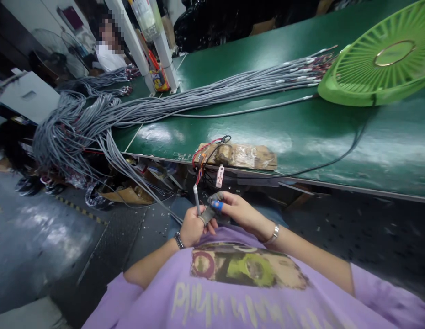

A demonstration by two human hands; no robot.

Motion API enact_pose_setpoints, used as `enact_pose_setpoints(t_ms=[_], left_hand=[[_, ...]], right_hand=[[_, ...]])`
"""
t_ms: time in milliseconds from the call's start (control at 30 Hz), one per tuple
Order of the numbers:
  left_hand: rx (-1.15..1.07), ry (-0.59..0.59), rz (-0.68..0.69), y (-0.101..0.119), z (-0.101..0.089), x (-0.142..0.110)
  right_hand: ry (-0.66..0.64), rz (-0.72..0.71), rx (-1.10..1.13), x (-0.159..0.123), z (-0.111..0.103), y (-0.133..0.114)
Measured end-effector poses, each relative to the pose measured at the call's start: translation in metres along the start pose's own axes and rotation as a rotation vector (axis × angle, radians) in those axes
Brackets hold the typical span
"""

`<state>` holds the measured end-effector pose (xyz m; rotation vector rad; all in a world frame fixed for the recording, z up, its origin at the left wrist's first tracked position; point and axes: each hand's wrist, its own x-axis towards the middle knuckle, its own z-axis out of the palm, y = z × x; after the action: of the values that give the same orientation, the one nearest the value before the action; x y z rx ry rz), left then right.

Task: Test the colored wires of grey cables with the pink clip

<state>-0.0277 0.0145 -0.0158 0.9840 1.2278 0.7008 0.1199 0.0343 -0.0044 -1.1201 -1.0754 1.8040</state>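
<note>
Low in front of my body, my left hand [195,224] is closed round a grey cable [197,200], which stands upright from the fist. Coloured wires [199,176] fan out of the cable's white-banded top end, close to the bench edge. My right hand [241,211] meets the left at its thumb, with thumb and fingers pinched together. Blue tape [217,204] wraps a digit of the right hand, and greyish wraps cover other fingertips. Whatever lies in the right pinch is hidden or too small to make out.
A thick bundle of grey cables [205,95] runs along the green bench [301,137], and a tangled heap hangs off its left end. A taped cardboard strip [255,157] lies at the front edge. A green fan [387,59] stands right. A person [111,57] sits at far left.
</note>
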Motion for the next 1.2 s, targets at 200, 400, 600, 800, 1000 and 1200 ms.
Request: enact_pose_setpoints(t_ms=[200, 400, 600, 800, 1000, 1200], left_hand=[[0.047, -0.050, -0.032, 0.000, 0.000, 0.002], [-0.006, 0.052, 0.027, -0.003, 0.001, 0.004], [-0.015, 0.116, 0.035, -0.001, 0.004, 0.003], [0.011, 0.123, 0.069, -0.002, 0.002, 0.001], [0.008, 0.175, 0.076, -0.008, 0.000, 0.003], [-0.112, 0.285, 0.072, -0.005, 0.004, 0.005]], right_hand=[[0.051, -0.140, -0.214, 0.007, 0.000, 0.009], [0.152, -0.121, -0.166, 0.009, 0.002, 0.020], [0.120, -0.075, -0.106, 0.005, -0.003, 0.017], [0.102, -0.018, -0.054, 0.001, -0.004, 0.011], [0.108, -0.071, -0.025, 0.000, 0.001, 0.013], [0.081, -0.103, -0.073, -0.003, 0.004, 0.017]])
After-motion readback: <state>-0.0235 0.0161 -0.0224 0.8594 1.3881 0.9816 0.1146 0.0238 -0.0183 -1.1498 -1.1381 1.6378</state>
